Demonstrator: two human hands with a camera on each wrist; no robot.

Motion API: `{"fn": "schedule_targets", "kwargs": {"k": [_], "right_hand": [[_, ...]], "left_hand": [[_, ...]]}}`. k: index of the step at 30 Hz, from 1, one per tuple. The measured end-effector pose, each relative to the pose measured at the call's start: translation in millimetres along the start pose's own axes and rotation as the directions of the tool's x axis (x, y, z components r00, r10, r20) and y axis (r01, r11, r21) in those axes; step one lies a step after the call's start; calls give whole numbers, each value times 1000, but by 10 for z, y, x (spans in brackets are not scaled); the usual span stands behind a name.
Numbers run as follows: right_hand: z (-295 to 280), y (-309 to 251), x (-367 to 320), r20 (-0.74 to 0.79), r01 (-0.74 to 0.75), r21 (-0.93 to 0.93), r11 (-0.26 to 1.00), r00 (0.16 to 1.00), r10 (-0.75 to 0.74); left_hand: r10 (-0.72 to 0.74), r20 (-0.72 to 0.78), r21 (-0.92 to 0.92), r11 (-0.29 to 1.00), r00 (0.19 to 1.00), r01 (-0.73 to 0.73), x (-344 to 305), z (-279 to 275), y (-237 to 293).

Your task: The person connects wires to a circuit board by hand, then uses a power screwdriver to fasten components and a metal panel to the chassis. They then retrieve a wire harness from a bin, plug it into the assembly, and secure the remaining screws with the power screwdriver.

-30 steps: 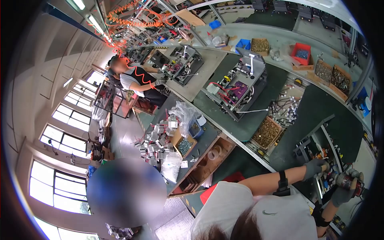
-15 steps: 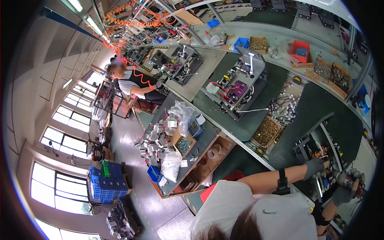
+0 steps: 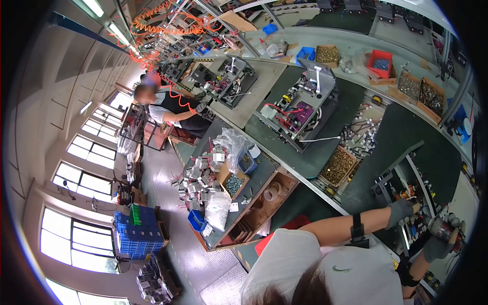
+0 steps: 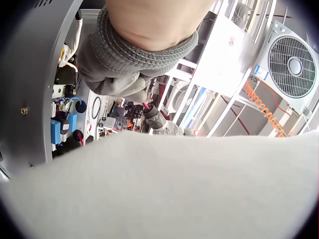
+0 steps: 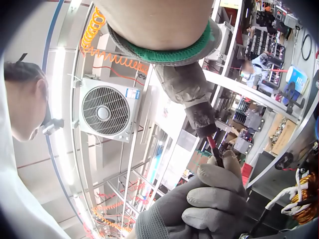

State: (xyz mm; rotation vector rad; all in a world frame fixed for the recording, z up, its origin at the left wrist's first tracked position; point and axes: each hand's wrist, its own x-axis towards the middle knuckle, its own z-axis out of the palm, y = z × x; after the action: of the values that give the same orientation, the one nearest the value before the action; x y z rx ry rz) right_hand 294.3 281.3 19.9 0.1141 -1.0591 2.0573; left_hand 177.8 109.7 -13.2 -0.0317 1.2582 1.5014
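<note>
My left hand point(image 3: 400, 213) wears a grey glove. In the right wrist view its fingertips point(image 5: 232, 162) pinch the red and black bit point(image 5: 213, 147) of a power screwdriver. My right hand point(image 3: 438, 248), also gloved, grips the body of that screwdriver point(image 3: 441, 230). Tape wraps the tool's nose point(image 5: 182, 82), and a dark collar sits where the bit comes out. Both hands are over an open grey metal chassis point(image 3: 418, 175). In the left wrist view the chassis wall point(image 4: 27, 94) stands close beside my left hand, with circuit parts point(image 4: 62, 124) behind its edge.
Another open machine chassis point(image 3: 300, 109) stands on the green bench mat. Boxes of brass fasteners point(image 3: 338, 166) and loose connectors point(image 3: 363, 133) lie between mats. A red bin point(image 3: 381, 66) sits on the back shelf. Another worker point(image 3: 175, 104) stands farther along the line.
My hands and the screwdriver stay almost in place. A blurred shape at the lower left has gone, uncovering blue crates. The other worker's head and arms have shifted.
</note>
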Motion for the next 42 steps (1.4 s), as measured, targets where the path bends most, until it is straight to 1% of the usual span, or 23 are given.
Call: {"fn": "schedule_targets", "kwargs": {"k": [2, 9, 14, 18, 20, 21, 23, 24, 25, 26, 30, 31, 32, 33, 34, 35, 36, 37, 38, 39, 40, 41, 42], "right_hand": [[-17, -13, -5, -72, 6, -27, 1000, 997, -8], [-84, -26, 2, -68, 22, -58, 998, 997, -26], [22, -86, 34, -34, 16, 29, 999, 999, -15], [57, -112, 34, -32, 19, -26, 999, 999, -20], [623, -144, 80, -462, -13, -128, 992, 886, -48], [740, -172, 108, -464, -12, -131, 991, 884, -51], [859, -234, 153, -617, -45, -32, 998, 787, 16], [674, -247, 140, -619, -44, -35, 998, 785, 12], [348, -261, 118, -310, -39, 72, 997, 949, 59], [156, -295, 92, 37, -72, 170, 983, 997, 66], [-43, -429, 76, -75, 9, 135, 991, 997, 1], [34, -461, 91, -19, -9, 197, 980, 1000, 13], [117, -498, 71, -108, 29, 160, 987, 994, -12], [150, -537, 93, -80, 75, 106, 992, 995, -67], [174, -574, 80, -168, 104, 82, 991, 982, -89], [242, -602, 67, -266, 176, 30, 984, 950, -162], [319, -646, 77, -289, 191, -65, 980, 936, -201], [291, -681, 58, -282, 225, -93, 970, 928, -242], [250, -726, 34, -303, 234, -167, 958, 912, -275], [107, -763, 6, -260, 252, -149, 956, 923, -284], [89, -924, -54, -286, 257, -193, 947, 908, -305], [92, -811, -42, -331, 237, -276, 931, 886, -324], [66, -818, -61, -330, 246, -353, 903, 870, -366]], "left_hand": [[4, 23, -12, 1000, 1000, -4, -117, 9, 95], [25, 84, -157, 988, 996, -11, -21, 44, 53], [38, 93, -122, 992, 995, -27, -129, 49, 102], [88, 90, -87, 993, 992, -80, -73, 69, 43], [102, 86, -60, 993, 991, -97, -49, 98, 56], [118, 82, -33, 993, 990, -115, -34, 118, 54], [146, 110, -103, 986, 983, -134, 85, 130, -15], [177, 131, -175, 973, 976, -153, 125, 143, -41], [173, 136, -175, 973, 975, -148, 127, 164, -38], [148, 182, -216, 971, 972, -107, 122, 187, -22], [154, 367, -352, 936, 917, -16, 214, 271, -87], [65, 400, -362, 928, 914, 92, 220, 295, -56], [-46, 456, -353, 907, 889, 228, 196, 307, -8], [-106, 469, -305, 912, 877, 274, 136, 287, 36], [-228, 399, -254, 903, 888, 346, 285, 256, -43], [-206, 269, -136, 959, 941, 249, 316, 219, -66], [-107, 217, -14, 994, 970, 113, 347, 170, -88], [-94, 203, 104, 992, 975, 74, 481, 72, -149], [46, 212, 228, 969, 976, -95, 547, -37, -218], [143, 93, 454, 875, 985, -170, 449, 93, -67], [216, 128, 576, 778, 968, -250, 593, 165, -226], [283, 170, 551, 767, 944, -329, 628, 22, -140], [260, 146, 600, 744, 955, -294, 652, 102, -111]]}}
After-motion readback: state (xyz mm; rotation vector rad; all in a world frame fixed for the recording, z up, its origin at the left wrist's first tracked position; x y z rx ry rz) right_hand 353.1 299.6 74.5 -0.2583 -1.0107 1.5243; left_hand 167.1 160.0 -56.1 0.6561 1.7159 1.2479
